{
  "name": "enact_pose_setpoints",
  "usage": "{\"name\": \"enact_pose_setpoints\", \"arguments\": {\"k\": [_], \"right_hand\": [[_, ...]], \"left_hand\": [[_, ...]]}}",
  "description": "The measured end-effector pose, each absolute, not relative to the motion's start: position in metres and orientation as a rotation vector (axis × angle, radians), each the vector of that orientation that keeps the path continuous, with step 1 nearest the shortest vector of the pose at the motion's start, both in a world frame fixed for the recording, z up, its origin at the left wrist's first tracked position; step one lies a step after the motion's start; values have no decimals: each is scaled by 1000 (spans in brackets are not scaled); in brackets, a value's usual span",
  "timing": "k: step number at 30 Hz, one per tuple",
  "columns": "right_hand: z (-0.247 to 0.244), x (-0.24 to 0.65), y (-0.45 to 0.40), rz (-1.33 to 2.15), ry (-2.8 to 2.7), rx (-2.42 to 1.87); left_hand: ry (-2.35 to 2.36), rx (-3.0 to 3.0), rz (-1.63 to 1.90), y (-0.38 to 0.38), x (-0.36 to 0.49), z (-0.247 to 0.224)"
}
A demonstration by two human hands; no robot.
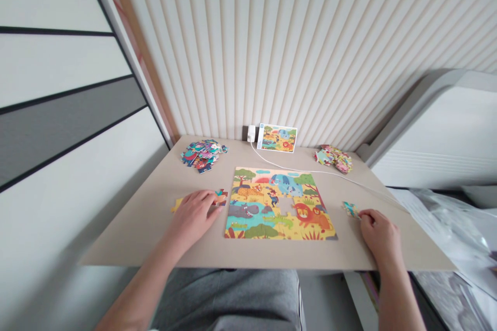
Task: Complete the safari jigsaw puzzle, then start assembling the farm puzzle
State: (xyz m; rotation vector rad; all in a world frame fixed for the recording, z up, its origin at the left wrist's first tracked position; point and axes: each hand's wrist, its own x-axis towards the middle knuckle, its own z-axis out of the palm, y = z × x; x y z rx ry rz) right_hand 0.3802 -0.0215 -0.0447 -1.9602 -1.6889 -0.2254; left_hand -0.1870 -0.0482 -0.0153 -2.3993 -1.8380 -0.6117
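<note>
a jigsaw puzzle (267,217) with jungle animals lies flat in the middle of the desk (143,232), nearly whole, with one gap near its centre, just right of the figure in the hat and above the crocodile. to its right, the right hand (380,234) rests near the front edge, its fingers pinching a corner of a blue and yellow puzzle piece (350,209), well apart from the gap. the left hand (196,212) lies palm down by the puzzle's left side, fingers loosely curled; a dark red and orange piece (221,197) touches their tips, though i cannot tell whether they grip it. a yellow piece (176,205) peeks out beyond that hand's outer side. behind, a picture card (277,138) of the same scene leans upright beside a white charger (251,133), between a left pile of pieces (204,155) and a right pile of pieces (334,158).
</note>
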Motion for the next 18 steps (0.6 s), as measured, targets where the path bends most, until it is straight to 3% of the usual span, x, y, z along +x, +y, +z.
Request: {"name": "enact_pose_setpoints", "arguments": {"k": [9,18], "right_hand": [[-43,378,-22,-225,-1686,-1969],[-41,376,-24,-216,-1703,-1968]], "left_hand": [[-1886,-2257,-589,-40,-176,-14],[-1862,-2392,-907,-45,-187,-28]]}}
